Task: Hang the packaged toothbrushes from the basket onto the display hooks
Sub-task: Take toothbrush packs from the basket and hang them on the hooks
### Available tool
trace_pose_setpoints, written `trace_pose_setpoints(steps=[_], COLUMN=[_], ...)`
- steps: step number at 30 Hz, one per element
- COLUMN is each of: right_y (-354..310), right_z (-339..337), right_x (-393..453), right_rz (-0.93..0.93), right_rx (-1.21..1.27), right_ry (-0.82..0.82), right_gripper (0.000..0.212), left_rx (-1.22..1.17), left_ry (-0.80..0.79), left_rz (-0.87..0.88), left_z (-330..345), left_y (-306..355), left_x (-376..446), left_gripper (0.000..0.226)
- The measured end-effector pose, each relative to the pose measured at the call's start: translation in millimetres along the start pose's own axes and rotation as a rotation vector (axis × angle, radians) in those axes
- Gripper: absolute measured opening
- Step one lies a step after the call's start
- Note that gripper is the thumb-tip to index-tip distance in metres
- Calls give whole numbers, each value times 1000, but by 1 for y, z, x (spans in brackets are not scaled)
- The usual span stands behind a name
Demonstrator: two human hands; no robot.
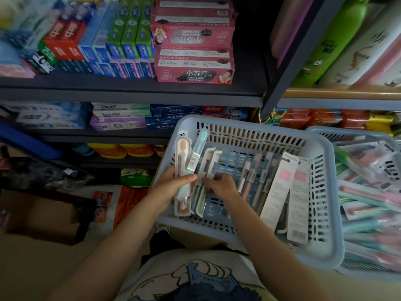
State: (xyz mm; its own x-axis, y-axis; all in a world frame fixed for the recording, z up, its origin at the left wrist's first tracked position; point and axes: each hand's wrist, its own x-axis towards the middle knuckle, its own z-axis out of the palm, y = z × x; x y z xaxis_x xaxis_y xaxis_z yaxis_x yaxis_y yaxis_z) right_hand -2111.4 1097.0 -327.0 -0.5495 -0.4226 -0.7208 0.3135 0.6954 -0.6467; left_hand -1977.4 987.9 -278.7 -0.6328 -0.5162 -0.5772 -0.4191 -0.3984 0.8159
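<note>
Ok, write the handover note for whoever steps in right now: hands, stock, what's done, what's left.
Left hand: shut on two toothbrush packs, one peach, one teal, held over the basket's left edge.
Right hand: fingers down in the basket, on the white packs; grip unclear.
Stock: more packs lie across the basket floor, two pink-label packs lean on its right wall. A second basket of packs sits to the right.
Done: nothing visibly hung; no display hooks in view.
Left: gather the packs, find the hooks, hang everything.

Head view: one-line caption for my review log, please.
Left hand holds packaged toothbrushes while right hand picks more from the basket.
</note>
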Motion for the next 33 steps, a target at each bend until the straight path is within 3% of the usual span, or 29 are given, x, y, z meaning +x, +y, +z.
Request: trace_pose_setpoints(steps=[5, 13, 17, 23, 25, 30, 31, 33], right_y=[1, -5, -3, 6, 5, -12, -19, -33], right_z=[2, -15, -11, -6, -10, -24, -28, -36], right_x=[-4, -10, -13, -13, -14, -31, -38, -53], right_rz=[10, -11, -3, -28, -43, -255, -313, -400], right_rx=[-46, 210, 156, 92, 91, 157, 181, 232], right_ry=[-26, -50, -84, -105, -128, -113, -114, -115], right_gripper=[40, 13, 26, 20, 29, 79, 71, 36], left_rx=[-128, -168, -80, -15, -57, -172, -180, -204], left_ry=[-32, 5, 77, 122, 111, 43, 33, 0], left_rz=[-32, -33, -43, -73, -63, 42, 57, 72], left_z=[-3, 1, 6, 14, 15, 19, 21, 25], left_y=[-2, 2, -3, -7, -7, 2, 6, 15], left_x=[3, 8, 10, 10, 7, -3, -4, -7], left_gripper=[37, 26, 38, 37, 35, 30, 31, 35])
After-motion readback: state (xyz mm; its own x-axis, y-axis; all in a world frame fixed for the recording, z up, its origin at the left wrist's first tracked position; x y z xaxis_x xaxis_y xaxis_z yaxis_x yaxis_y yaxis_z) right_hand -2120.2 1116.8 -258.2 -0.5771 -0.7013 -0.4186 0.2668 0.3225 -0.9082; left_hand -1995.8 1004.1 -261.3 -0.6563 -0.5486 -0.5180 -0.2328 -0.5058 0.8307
